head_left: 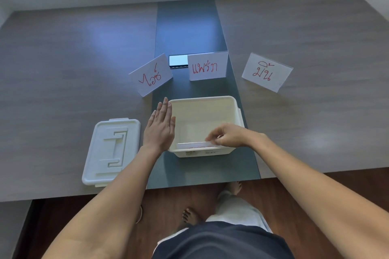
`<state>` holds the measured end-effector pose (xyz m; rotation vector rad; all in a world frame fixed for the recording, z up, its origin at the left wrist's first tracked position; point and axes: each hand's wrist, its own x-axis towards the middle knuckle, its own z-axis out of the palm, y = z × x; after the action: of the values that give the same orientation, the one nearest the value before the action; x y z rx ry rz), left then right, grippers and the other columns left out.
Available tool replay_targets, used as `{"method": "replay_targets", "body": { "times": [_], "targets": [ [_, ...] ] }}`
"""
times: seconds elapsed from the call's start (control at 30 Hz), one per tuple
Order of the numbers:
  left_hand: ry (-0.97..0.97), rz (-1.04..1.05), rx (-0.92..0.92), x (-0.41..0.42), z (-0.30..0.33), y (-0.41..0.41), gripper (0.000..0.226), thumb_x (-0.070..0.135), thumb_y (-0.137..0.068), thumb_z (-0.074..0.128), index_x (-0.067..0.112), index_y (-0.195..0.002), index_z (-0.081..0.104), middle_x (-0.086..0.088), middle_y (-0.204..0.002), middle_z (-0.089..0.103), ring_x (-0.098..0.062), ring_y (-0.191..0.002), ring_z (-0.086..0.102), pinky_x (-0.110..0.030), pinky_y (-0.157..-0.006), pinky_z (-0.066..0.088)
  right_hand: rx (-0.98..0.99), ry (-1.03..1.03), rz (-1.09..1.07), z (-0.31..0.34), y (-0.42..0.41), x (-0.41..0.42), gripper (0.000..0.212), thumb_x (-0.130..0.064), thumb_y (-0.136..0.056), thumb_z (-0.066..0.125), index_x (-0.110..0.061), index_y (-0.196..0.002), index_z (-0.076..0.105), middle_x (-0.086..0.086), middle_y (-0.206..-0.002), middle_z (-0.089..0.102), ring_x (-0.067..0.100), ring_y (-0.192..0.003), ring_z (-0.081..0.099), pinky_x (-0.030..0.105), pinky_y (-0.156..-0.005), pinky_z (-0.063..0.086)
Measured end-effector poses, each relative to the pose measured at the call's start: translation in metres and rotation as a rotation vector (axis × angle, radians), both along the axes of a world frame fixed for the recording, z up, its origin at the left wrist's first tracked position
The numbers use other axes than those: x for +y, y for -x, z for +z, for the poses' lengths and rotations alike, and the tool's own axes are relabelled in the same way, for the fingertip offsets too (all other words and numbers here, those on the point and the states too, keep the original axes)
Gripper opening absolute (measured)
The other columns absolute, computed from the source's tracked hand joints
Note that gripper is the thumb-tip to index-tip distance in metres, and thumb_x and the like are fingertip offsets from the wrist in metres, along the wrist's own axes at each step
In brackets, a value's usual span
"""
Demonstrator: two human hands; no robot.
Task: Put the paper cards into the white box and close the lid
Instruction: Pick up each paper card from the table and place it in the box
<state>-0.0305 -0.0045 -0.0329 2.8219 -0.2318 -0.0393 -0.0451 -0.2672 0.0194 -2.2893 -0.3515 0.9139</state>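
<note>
1 card (194,145) is pinched in the right hand (228,135) at the box's (202,111) near wall, left hand (161,126) flat and open steadying it; best lowered flat before release, 3 cards (207,66) waiting beyond.

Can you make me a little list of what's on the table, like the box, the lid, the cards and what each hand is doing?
box: white box, open, on the dark strip of the table
lid: white lid, off, flat on the table left of the box
card in box: one card at the near wall, pinched by the right hand
cards outside: three with red writing, left card, middle card, right card
left hand: left hand flat and open at the box's left wall
phone: phone behind the cards
</note>
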Motion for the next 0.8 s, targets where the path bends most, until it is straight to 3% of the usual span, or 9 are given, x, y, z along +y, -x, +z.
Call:
{"method": "replay_targets", "body": {
  "times": [0.13, 0.3, 0.47, 0.57, 0.7, 0.8],
  "targets": [
    [-0.001, 0.003, -0.008, 0.002, -0.003, 0.001, 0.061, 0.042, -0.103, 0.007, 0.021, -0.16, 0.001, 0.008, -0.168, -0.008, -0.008, -0.154, -0.008, -0.032, -0.126, 0.001, 0.008, -0.058, 0.004, 0.007, -0.011, -0.002, 0.03, -0.032, -0.095, 0.057, -0.02, -0.118, 0.072, -0.007, -0.107, 0.076, 0.005, -0.1, 0.07, 0.023, -0.095, 0.05],
    [-0.009, -0.002, -0.012, 0.001, -0.003, -0.001, 0.06, 0.042, -0.103, 0.006, 0.022, -0.16, -0.001, 0.009, -0.168, -0.01, -0.007, -0.154, -0.008, -0.031, -0.126, 0.002, -0.287, -0.214, -0.195, 0.021, -0.046, -0.017, 0.022, -0.023, -0.097, 0.062, -0.01, -0.11, 0.073, -0.001, -0.093, 0.077, 0.01, -0.085, 0.074, 0.029, -0.084, 0.06],
    [-0.021, -0.001, -0.005, 0.001, -0.003, 0.0, 0.06, 0.043, -0.103, 0.006, 0.023, -0.159, -0.004, 0.009, -0.167, -0.012, -0.007, -0.154, -0.01, -0.032, -0.126, 0.001, -0.526, -0.159, -0.434, 0.033, -0.096, -0.05, 0.024, -0.026, -0.097, 0.06, -0.012, -0.111, 0.073, 0.0, -0.098, 0.076, 0.013, -0.087, 0.071, 0.034, -0.085, 0.058],
    [-0.018, -0.003, -0.004, 0.002, -0.002, 0.001, 0.061, 0.045, -0.103, 0.007, 0.025, -0.159, -0.006, 0.01, -0.167, -0.014, -0.006, -0.153, -0.011, -0.032, -0.126, 0.001, -0.602, -0.053, -0.533, 0.027, -0.122, -0.076, 0.031, -0.027, -0.098, 0.054, -0.014, -0.121, 0.07, 0.002, -0.119, 0.072, 0.016, -0.105, 0.066, 0.025, -0.09, 0.047],
    [-0.019, -0.004, -0.015, 0.003, -0.004, 0.001, 0.061, 0.045, -0.103, 0.008, 0.024, -0.159, -0.004, 0.01, -0.168, -0.011, -0.007, -0.154, -0.008, -0.034, -0.127, 0.005, -0.636, 0.245, -0.496, 0.003, -0.156, -0.111, 0.043, -0.031, -0.099, 0.047, -0.018, -0.139, 0.056, 0.004, -0.151, 0.048, 0.024, -0.141, 0.042, 0.04, -0.114, 0.031],
    [-0.018, 0.014, -0.021, 0.002, -0.005, 0.001, 0.061, 0.045, -0.103, 0.009, 0.024, -0.16, 0.0, 0.009, -0.168, -0.007, -0.008, -0.155, -0.005, -0.035, -0.127, 0.008, -0.597, 0.417, -0.476, -0.013, -0.171, -0.137, 0.051, -0.035, -0.1, 0.045, -0.016, -0.147, 0.044, 0.009, -0.163, 0.026, 0.027, -0.152, 0.019, 0.043, -0.118, 0.018]
  ]
}}
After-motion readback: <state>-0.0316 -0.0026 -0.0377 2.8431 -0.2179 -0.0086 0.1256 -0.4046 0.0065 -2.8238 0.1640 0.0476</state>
